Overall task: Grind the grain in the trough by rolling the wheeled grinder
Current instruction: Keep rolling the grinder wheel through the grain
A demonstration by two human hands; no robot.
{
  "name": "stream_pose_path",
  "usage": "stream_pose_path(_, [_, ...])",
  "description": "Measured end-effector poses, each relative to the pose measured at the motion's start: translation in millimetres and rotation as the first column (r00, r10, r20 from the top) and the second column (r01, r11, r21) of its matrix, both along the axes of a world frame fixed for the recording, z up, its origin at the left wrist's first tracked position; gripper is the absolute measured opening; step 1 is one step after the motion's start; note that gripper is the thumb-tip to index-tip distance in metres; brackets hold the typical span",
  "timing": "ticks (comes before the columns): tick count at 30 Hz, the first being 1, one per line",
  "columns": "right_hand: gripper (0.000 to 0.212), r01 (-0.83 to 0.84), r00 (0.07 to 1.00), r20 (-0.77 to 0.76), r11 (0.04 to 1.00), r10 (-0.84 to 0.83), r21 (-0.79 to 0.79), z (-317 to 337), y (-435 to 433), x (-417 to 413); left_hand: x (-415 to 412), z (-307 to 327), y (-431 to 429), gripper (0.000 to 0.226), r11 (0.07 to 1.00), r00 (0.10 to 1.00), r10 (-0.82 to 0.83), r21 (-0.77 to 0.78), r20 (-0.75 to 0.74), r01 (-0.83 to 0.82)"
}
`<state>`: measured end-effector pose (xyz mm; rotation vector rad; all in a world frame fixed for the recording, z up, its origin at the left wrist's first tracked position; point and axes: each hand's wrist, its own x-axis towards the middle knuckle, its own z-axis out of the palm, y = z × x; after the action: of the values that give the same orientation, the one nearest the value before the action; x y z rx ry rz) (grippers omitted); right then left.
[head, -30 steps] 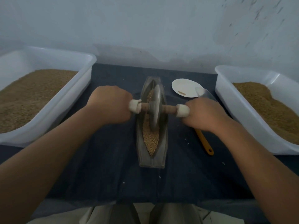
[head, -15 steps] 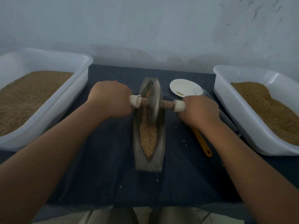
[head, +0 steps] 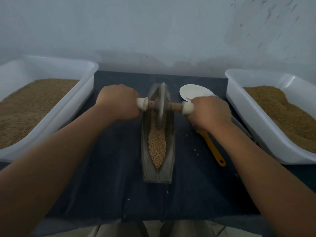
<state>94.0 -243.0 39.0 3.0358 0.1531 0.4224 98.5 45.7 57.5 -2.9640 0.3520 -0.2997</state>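
Observation:
A narrow grey boat-shaped trough point(head: 171, 161) lies lengthwise on the dark cloth in front of me, with tan grain point(head: 157, 147) heaped along its groove. The wheeled grinder point(head: 160, 106), a grey disc on a wooden axle with white end caps, stands upright in the far half of the trough. My left hand point(head: 118, 101) grips the left end of the axle and my right hand point(head: 210, 112) grips the right end. The far tip of the trough is partly hidden behind the disc.
A large white tub point(head: 56, 106) of brown grain sits at the left and another white tub point(head: 253, 113) at the right. A small white dish point(head: 193, 91) lies beyond my right hand. A yellow-handled scoop point(head: 214, 149) lies right of the trough. Loose grains dot the cloth.
Both hands have pushed the grinder away from me along the trough, from its middle toward the far end. More grain now shows in the near half.

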Motion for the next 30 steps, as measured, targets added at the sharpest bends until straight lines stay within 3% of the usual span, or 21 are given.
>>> stream_pose_path(4, [0.027, 0.008, 0.987, -0.162, 1.0, -0.005, 0.017, 5.2, 0.8, 6.4, -3.5, 9.5, -5.7, 0.02, 1.0, 1.0, -0.006, 0.01, -0.017, 0.007])
stream_pose_path(8, [0.027, -0.144, 0.951, -0.269, 0.988, 0.155, 0.06, 9.1, -16.4, -50.3, -50.8, -4.6, 15.2, 0.026, 0.991, 0.991, -0.127, 0.025, -0.032, 0.128])
stream_pose_path(13, [0.028, -0.169, 0.954, -0.246, 0.985, 0.173, 0.038, 13.5, -15.2, -52.6, -49.5, -14.0, 22.1, 0.031, 0.993, 0.991, -0.121, -0.017, -0.055, 0.121])
stream_pose_path(18, [0.022, -0.038, 0.998, -0.045, 0.999, 0.038, 0.002, 11.4, 2.3, 13.0, 10.4, 1.2, 4.0, 0.026, 0.999, 0.994, -0.013, -0.053, -0.113, 0.007])
stream_pose_path(22, [0.027, -0.017, 0.994, -0.107, 0.999, 0.021, 0.036, 2.1, -3.2, 10.7, 2.2, 4.8, -2.0, 0.024, 1.0, 0.998, -0.028, 0.002, -0.05, 0.028])
stream_pose_path(25, [0.032, -0.088, 0.98, -0.173, 0.993, 0.101, 0.079, -1.4, -14.0, -27.4, -30.8, -3.7, 3.9, 0.022, 0.997, 0.997, -0.071, 0.044, 0.019, 0.07])
stream_pose_path(30, [0.023, -0.182, 0.929, -0.304, 0.977, 0.209, 0.115, 18.3, -19.0, -65.2, -59.7, -15.2, 21.2, 0.029, 0.994, 0.994, -0.112, 0.02, 0.006, 0.112])
